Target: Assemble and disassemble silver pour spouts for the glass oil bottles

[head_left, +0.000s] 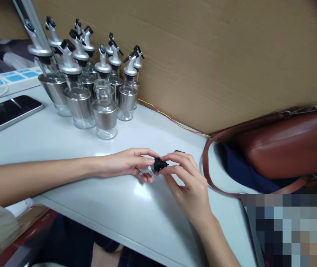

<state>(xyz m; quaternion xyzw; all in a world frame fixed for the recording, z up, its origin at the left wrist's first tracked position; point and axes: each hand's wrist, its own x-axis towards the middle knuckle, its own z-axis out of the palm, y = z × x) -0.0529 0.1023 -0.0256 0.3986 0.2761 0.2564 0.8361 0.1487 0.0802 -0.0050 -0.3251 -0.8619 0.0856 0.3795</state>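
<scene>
Low over the table, my left hand [132, 163] is closed around a bottle pour spout [158, 165]. Its black ribbed stopper points to the right, and its pale metallic part is partly covered by the fingers. From the right, my right hand [187, 178] has its fingertips closed on the black stopper. A small black piece [180, 151] shows just behind the right fingers; what it belongs to is hidden. Beyond my hands stands a glass bottle with a metal sleeve [105, 115], its neck without a spout.
Several similar bottles [80, 104] with spouts fitted stand at the back left. A phone [8, 113] lies left of them, before a power strip [10, 78]. Cardboard [188, 55] walls the back, with thin wires [172, 119] along it. A brown bag [291, 144] sits right.
</scene>
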